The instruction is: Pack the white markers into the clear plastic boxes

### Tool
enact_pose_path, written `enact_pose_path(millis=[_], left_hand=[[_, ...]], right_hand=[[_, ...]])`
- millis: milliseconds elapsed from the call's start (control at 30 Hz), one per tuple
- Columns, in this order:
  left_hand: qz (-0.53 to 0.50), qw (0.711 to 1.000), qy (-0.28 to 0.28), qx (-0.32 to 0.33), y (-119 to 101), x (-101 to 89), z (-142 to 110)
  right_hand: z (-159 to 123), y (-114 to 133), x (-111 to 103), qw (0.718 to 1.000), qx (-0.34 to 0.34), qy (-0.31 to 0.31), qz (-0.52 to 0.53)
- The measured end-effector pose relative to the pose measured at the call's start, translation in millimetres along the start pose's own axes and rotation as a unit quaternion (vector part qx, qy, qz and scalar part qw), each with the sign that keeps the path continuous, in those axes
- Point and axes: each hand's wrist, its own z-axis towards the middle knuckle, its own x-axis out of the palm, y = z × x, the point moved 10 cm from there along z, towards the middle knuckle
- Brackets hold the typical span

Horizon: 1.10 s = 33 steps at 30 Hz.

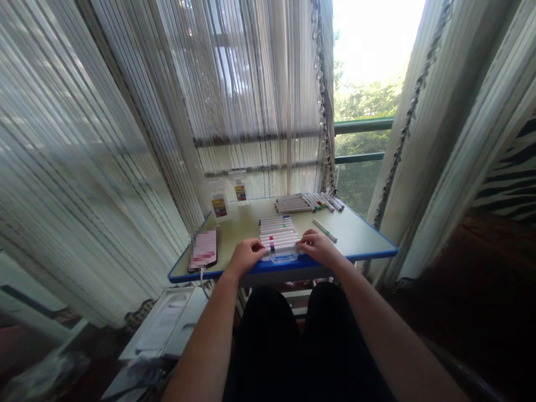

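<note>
Marker row (279, 234) btwn both hands at desk (245, 220) front

Your L hand (248, 254) was at the row's left end, your R hand (317, 244) at its right, fingers bent narrow (couldn't tell if either gripped a marker). A clear case (283, 258) showed at the row's near side. A loose marker (325, 230) lay nr your R hand, w/ a marker pile (295, 204) farther back.
</note>
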Motion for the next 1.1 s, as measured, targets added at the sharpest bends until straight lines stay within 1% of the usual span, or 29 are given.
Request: enact_pose_path(millis=[133,267,367,467,500,567,633,700,733,800,867,933,967,1033,1100], left_hand=[[0.001,1.0,-0.001,0.001,-2.4,-1.2,-0.3],[0.006,1.0,-0.012,0.004,-4.4,-3.7,-0.4],[0.005,0.999,-0.033,0.002,-3.9,-7.8,-0.7],[-0.006,0.999,-0.045,-0.002,-1.3,-10.2,-1.1],[-0.013,0.999,-0.044,-0.004,-0.1,-10.1,-1.2],[-0.027,0.999,-0.044,-0.009,2.6,-9.9,-1.2],[-0.038,0.998,-0.046,-0.012,4.7,-9.9,-1.1],[-0.047,0.998,-0.048,-0.013,5.3,-10.3,-1.1],[-0.049,0.997,-0.049,-0.014,5.2,-10.5,-1.1],[-0.052,0.997,-0.05,-0.016,5.1,-11.0,-1.1],[-0.055,0.997,-0.05,-0.02,5.4,-11.3,-1.1],[-0.061,0.997,-0.049,-0.022,6.5,-11.1,-0.9],[-0.065,0.996,-0.051,-0.023,7.2,-11.1,-0.8],[-0.083,0.995,-0.057,-0.023,8.7,-11.5,-0.7],[-0.116,0.991,-0.061,-0.018,8.7,-11.7,-0.9]], right_hand=[[0.8,0.2,-0.8,1.0,0.0,0.009,-0.004],[0.9,-2.0,-2.8,1.0,0.005,0.008,0.018],[0.9,-5.3,-6.0,0.999,0.009,-0.017,0.031],[0.5,-6.7,-16.7,0.997,0.004,-0.069,0.014],[-0.3,-7.2,-23.6,0.995,0.002,-0.095,-0.008],[-3.1,-9.3,-39.4,0.986,0.008,-0.143,-0.09],[-6.1,-18.2,-52.5,0.965,0.043,-0.163,-0.2],[-8.7,-36.6,-59.5,0.942,0.104,-0.146,-0.284],[-10.1,-47.2,-60.9,0.934,0.134,-0.131,-0.304],[-10.9,-62.6,-59.6,0.932,0.161,-0.103,-0.308],[-9.0,-66.9,-58.5,0.945,0.15,-0.102,-0.274],[-6.6,-61.5,-62.4,0.962,0.122,-0.132,-0.204],[-5.6,-57.2,-65.2,0.971,0.108,-0.15,-0.153],[-2.9,-46.8,-67.8,0.982,0.082,-0.167,-0.016],[2.0,-32.7,-62.2,0.977,0.058,-0.149,0.141]])
